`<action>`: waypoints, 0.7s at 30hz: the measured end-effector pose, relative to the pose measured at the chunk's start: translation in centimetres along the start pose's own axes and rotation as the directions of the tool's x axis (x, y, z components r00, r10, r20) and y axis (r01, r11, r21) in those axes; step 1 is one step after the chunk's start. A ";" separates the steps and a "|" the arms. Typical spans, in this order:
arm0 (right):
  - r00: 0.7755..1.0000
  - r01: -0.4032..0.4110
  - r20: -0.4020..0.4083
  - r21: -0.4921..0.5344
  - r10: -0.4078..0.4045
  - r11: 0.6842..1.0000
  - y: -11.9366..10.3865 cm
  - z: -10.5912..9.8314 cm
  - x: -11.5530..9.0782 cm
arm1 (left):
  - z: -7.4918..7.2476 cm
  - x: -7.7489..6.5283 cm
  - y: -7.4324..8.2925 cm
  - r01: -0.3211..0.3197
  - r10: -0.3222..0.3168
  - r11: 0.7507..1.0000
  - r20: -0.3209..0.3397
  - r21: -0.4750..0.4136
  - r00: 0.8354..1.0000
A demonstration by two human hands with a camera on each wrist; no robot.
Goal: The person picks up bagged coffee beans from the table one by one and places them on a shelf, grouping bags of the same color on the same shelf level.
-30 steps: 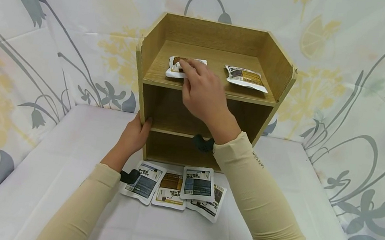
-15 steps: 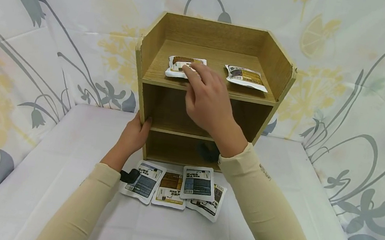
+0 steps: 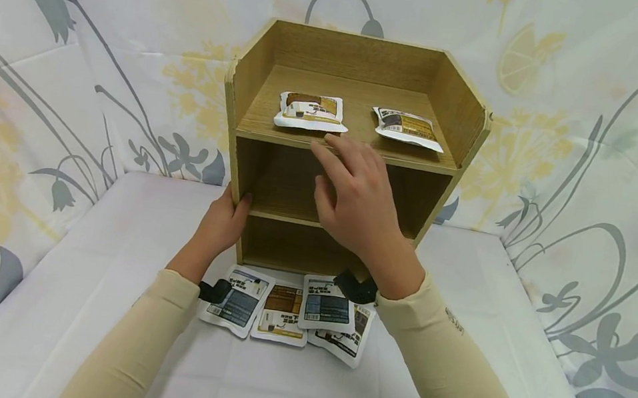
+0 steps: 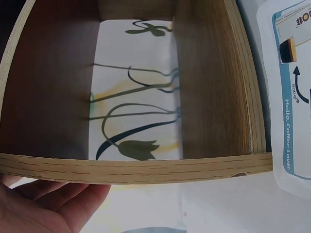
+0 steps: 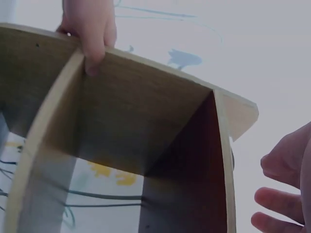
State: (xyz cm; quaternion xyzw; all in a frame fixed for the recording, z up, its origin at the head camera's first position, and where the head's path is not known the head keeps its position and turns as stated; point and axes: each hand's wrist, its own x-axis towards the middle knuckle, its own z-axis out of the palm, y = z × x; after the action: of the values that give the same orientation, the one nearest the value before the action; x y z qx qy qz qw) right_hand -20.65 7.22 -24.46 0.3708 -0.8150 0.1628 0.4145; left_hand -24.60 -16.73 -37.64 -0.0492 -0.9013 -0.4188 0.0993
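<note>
A small wooden shelf unit (image 3: 328, 148) stands on the white surface. My left hand (image 3: 221, 225) grips its left side panel, thumb on the inner side and fingers round the outside; the right wrist view shows that thumb by the middle board. Relaxed and holding nothing, my right hand (image 3: 358, 197) hovers before the front edge of the top board, its fingers (image 5: 277, 204) apart in the right wrist view. On that board lie two white-edged packets: a brown-and-white one (image 3: 311, 112) at left, and a brown-and-yellow one (image 3: 407, 129) at right.
In front of the unit lie several flat packets: a blue-grey one (image 3: 237, 300) at left, a brown one (image 3: 282, 315), and another blue-grey one (image 3: 329, 308) overlapping a dark one (image 3: 343, 347). A flower-printed cloth (image 3: 180, 60) hangs behind and at both sides.
My right hand has drawn back from the left packet on the top board, moving down and to the right, leaving that packet in place. The left hand has stayed on the side panel.
</note>
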 end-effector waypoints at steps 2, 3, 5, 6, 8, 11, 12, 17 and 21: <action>1.000 -0.002 0.007 0.007 0.002 1.000 -0.2 -0.1 -0.7 | 0.0 0.0 0.1 0.002 -0.002 1.000 0.001 0.000 1.000; 1.000 -0.004 0.013 0.010 0.004 1.000 -0.3 -0.1 -1.0 | 0.0 -0.1 0.1 0.004 -0.004 1.000 0.002 0.000 1.000; 1.000 -0.009 0.024 0.013 0.009 1.000 -0.5 -0.1 -1.6 | -0.1 -0.1 0.2 0.005 -0.005 1.000 0.000 0.001 1.000; 0.999 -0.012 0.030 0.013 0.011 1.000 -0.6 -0.2 -1.9 | -0.1 -0.1 0.2 0.006 -0.006 1.000 0.002 0.000 1.000; 0.999 -0.011 0.034 0.015 0.010 1.000 -0.8 -0.1 -2.5 | 0.0 -0.1 0.2 0.006 -0.006 1.000 0.001 -0.002 1.000; 0.999 -0.008 0.039 0.016 0.007 1.000 -1.0 -0.1 -3.4 | 0.0 0.0 0.1 0.003 -0.003 1.000 -0.002 -0.002 1.000; 0.999 -0.010 0.043 0.019 0.009 1.000 -1.1 -0.2 -3.6 | 0.0 0.0 0.1 0.001 -0.001 1.000 -0.005 -0.004 1.000; 0.997 -0.022 0.076 0.040 0.019 0.999 -1.4 -0.1 -5.1 | 0.0 0.1 0.0 -0.010 0.010 1.000 -0.020 -0.006 1.000; 0.994 -0.028 0.107 0.044 0.023 0.999 -1.4 0.4 -6.2 | 0.1 0.1 0.0 -0.009 0.008 1.000 -0.022 -0.010 1.000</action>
State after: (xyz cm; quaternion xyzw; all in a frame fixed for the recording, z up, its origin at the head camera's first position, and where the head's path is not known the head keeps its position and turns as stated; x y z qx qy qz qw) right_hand -17.45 8.96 -29.67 0.3778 -0.8367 0.1664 0.3599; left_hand -24.77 -16.71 -37.69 -0.0489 -0.8977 -0.4236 0.1106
